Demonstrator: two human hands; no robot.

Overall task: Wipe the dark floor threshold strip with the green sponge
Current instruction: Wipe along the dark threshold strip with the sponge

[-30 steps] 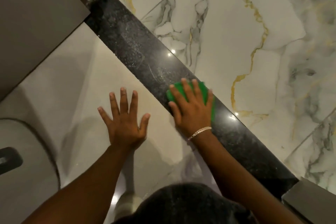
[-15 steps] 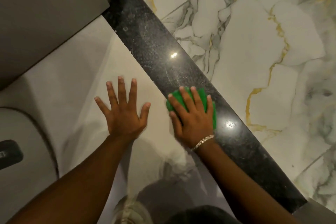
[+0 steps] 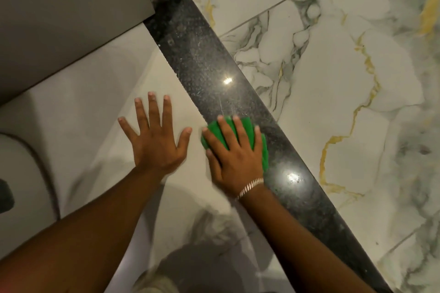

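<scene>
The dark speckled threshold strip runs diagonally from the door frame at the top to the lower right. My right hand lies flat on the green sponge and presses it onto the strip's left edge, near its middle. Most of the sponge is hidden under my fingers. My left hand rests flat with fingers spread on the pale tile just left of the strip, holding nothing. A thin bracelet circles my right wrist.
A grey door or panel fills the upper left, meeting the strip's far end. White marble tiles with gold and grey veins lie right of the strip. A white rounded fixture sits at the left edge.
The view has shifted, so the strip's far end sits more to the right. My right hand has slid the sponge slightly along the strip. My left hand stays flat on the tile.
</scene>
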